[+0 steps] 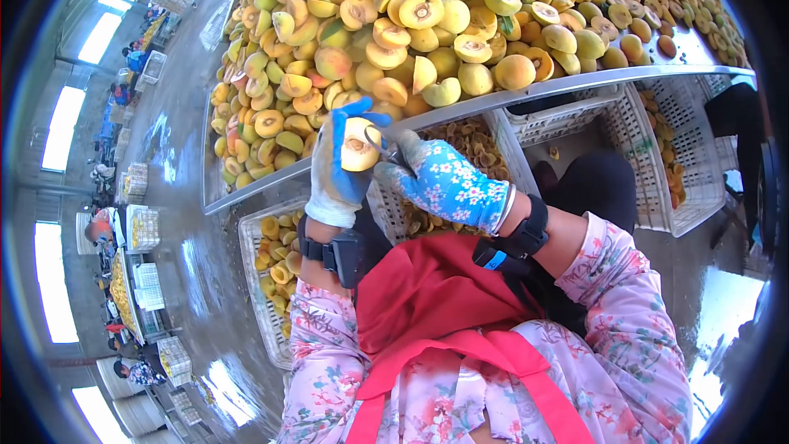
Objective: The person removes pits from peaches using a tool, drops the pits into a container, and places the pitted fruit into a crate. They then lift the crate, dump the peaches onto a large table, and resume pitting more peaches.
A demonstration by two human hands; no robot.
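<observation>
My left hand (334, 166), in a white glove with blue coating, is closed around a yellow peach half (360, 145). The cut face of the half points toward my right hand. My right hand (448, 181), in a blue flowered glove, grips a small metal pitting tool (380, 146) whose curved tip meets the cut face. Much of the tool is hidden in the fingers. Just beyond both hands, a heap of halved peaches (423, 10) covers a metal-edged table (460, 107).
Below the table edge stand a white crate (253, 279) of peach pieces, another white crate (694, 189) on the right, and a heap of pitted scraps (468, 144). Several people work at tables along the left, across a wet floor (193, 197).
</observation>
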